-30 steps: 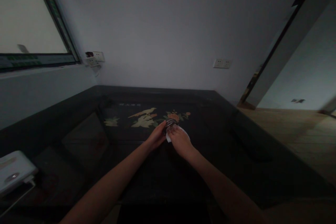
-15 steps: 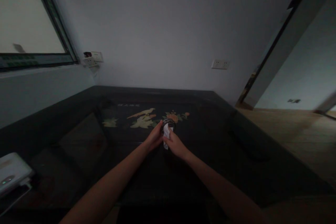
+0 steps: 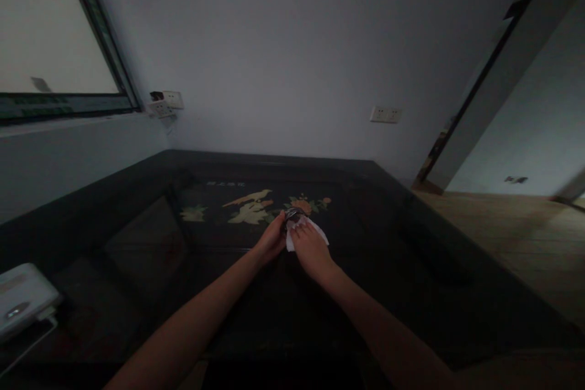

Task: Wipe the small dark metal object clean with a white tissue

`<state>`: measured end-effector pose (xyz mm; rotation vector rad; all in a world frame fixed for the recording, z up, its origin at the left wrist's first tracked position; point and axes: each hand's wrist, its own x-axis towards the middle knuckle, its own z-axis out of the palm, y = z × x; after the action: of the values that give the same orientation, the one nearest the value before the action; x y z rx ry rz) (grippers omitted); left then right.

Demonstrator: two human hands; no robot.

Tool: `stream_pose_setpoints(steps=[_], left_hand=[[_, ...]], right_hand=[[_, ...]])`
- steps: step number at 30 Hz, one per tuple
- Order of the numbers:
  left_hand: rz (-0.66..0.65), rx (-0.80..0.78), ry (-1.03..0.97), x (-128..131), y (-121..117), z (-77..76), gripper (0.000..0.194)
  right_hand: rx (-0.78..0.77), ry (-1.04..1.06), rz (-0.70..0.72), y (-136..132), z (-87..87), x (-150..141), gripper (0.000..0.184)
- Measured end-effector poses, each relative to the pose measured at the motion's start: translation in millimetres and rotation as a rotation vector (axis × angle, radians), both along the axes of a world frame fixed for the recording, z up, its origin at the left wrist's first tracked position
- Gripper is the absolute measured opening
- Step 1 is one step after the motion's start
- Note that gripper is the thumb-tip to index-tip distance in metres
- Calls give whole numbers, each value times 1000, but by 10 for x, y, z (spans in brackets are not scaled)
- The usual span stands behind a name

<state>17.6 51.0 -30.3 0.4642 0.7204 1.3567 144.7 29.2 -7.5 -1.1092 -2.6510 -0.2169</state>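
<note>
A small, dark, shiny, rounded object (image 3: 294, 213) is held just above the table, its exact kind too small and dim to tell. My left hand (image 3: 273, 237) is closed around its left side. My right hand (image 3: 311, 248) is closed on a white tissue (image 3: 322, 234) and presses it against the object's near right side. Part of the object is covered by the tissue and the right fingers.
The black glossy table (image 3: 388, 237) bears a bird-and-flower picture (image 3: 249, 207). A white box-shaped device (image 3: 27, 292) with a white cable stands at the left. Wall sockets (image 3: 386, 114) sit beyond the table.
My right hand has turned over the object, its back now facing up. The tissue, narrow and hanging down before, is now spread out to the right under the fingers.
</note>
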Motion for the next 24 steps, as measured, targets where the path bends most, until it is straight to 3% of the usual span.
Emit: stream_pose_setpoints(steps=[4, 10, 14, 20, 24], left_hand=[[15, 25, 9, -13, 22, -48, 33], [-3, 20, 3, 0, 14, -36, 32], [-8, 40, 20, -5, -12, -5, 32], [45, -25, 52, -13, -24, 19, 33], [72, -48, 41, 12, -45, 70, 30]], right_hand=[[34, -53, -51, -32, -47, -37, 42], [-86, 15, -68, -108, 31, -42, 44], [-251, 234, 0, -95, 47, -26, 44], [-667, 814, 134, 68, -85, -65, 41], [-711, 896, 110, 88, -125, -80, 45]])
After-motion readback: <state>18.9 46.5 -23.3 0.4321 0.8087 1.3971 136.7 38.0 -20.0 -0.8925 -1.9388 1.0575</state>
